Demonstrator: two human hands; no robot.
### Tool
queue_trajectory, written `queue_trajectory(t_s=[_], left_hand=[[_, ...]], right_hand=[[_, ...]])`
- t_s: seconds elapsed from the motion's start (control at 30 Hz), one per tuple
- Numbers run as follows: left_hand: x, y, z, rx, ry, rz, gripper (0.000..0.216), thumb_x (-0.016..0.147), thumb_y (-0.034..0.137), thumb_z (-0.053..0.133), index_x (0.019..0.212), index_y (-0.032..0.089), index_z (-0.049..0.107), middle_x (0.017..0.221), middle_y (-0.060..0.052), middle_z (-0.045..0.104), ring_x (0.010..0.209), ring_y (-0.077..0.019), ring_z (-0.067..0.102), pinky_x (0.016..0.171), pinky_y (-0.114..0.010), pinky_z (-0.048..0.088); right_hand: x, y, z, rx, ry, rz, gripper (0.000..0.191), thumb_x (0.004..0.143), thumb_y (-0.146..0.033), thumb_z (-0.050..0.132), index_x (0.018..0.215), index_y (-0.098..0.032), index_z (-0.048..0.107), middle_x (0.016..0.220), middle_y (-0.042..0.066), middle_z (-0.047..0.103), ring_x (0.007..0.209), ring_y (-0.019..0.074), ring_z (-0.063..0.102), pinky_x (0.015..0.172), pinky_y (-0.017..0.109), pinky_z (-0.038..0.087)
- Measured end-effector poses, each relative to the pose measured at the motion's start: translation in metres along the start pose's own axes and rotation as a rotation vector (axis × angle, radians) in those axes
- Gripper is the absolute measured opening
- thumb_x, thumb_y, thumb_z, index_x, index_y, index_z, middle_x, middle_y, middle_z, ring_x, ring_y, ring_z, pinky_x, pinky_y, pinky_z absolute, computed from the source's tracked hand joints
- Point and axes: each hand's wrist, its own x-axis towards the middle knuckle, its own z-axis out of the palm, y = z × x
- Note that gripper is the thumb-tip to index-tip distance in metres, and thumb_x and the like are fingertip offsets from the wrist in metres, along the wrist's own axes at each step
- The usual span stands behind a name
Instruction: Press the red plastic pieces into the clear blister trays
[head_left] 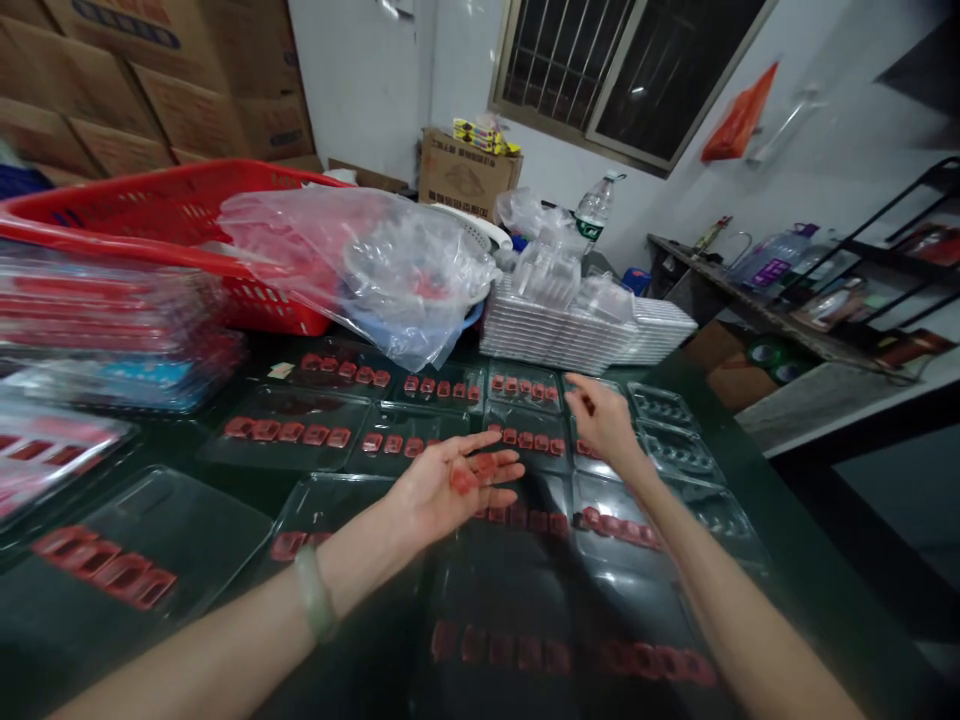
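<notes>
Closest in, the left hand [442, 490] is lying palm up, grip wide, carrying loose red pieces [465, 480]. Beyond it, the right hand [611, 425] is hovering above the clear trays [604, 492], grip narrow, whether holding anything we cannot tell; those pieces are sitting nearer and leftward of it, a plastic stack [562, 340] standing behind

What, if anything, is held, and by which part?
Small red translucent pieces lie loose on the open, upturned left hand; right hand: cannot tell.
</notes>
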Motion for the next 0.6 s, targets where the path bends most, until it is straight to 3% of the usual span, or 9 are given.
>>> queue_trajectory(t_s=[0.1, 0.2, 0.33, 0.47, 0.6], left_hand=[[0.004, -0.006, 0.000, 0.031, -0.045, -0.004, 0.032, 0.077, 0.018, 0.047, 0.108, 0.010, 0.050, 0.096, -0.017, 0.058, 0.086, -0.0281, 0.057, 0.070, -0.044, 0.045], [0.009, -0.015, 0.000, 0.060, -0.079, -0.013, 0.025, 0.078, 0.024, 0.048, 0.101, 0.013, 0.053, 0.088, -0.012, 0.058, 0.074, -0.0231, 0.058, 0.063, -0.040, 0.047], [0.009, -0.023, 0.000, 0.123, -0.146, -0.057, 0.025, 0.080, 0.028, 0.045, 0.100, 0.014, 0.051, 0.087, -0.011, 0.058, 0.072, -0.0243, 0.059, 0.063, -0.044, 0.047], [0.004, -0.024, 0.004, 0.183, -0.177, -0.111, 0.027, 0.081, 0.026, 0.043, 0.105, 0.014, 0.047, 0.086, -0.012, 0.057, 0.073, -0.0262, 0.060, 0.063, -0.044, 0.047], [0.002, -0.025, 0.008, 0.188, -0.186, -0.113, 0.026, 0.081, 0.024, 0.043, 0.105, 0.014, 0.048, 0.089, -0.012, 0.057, 0.074, -0.0246, 0.061, 0.063, -0.044, 0.049]], right_hand=[[-0.039, -0.057, -0.015, 0.240, -0.094, -0.196, 0.025, 0.081, -0.024, 0.046, 0.104, -0.022, 0.054, 0.083, 0.004, 0.059, 0.075, 0.0159, 0.054, 0.067, 0.026, 0.041], [-0.064, -0.091, -0.019, 0.240, -0.201, -0.276, 0.021, 0.078, -0.018, 0.048, 0.097, -0.022, 0.057, 0.088, 0.005, 0.057, 0.084, 0.0173, 0.051, 0.071, 0.027, 0.039], [-0.073, -0.091, -0.017, 0.269, -0.250, -0.228, 0.016, 0.074, -0.015, 0.054, 0.088, -0.020, 0.058, 0.086, 0.004, 0.055, 0.080, 0.0165, 0.050, 0.068, 0.027, 0.039], [-0.074, -0.080, -0.014, 0.437, -0.297, -0.199, 0.024, 0.069, -0.006, 0.054, 0.087, -0.020, 0.058, 0.082, 0.001, 0.055, 0.076, 0.0133, 0.051, 0.067, 0.024, 0.040], [-0.077, -0.076, -0.014, 0.555, -0.255, -0.124, 0.023, 0.070, -0.005, 0.052, 0.086, -0.020, 0.060, 0.079, 0.000, 0.056, 0.072, 0.0116, 0.053, 0.064, 0.023, 0.041]])
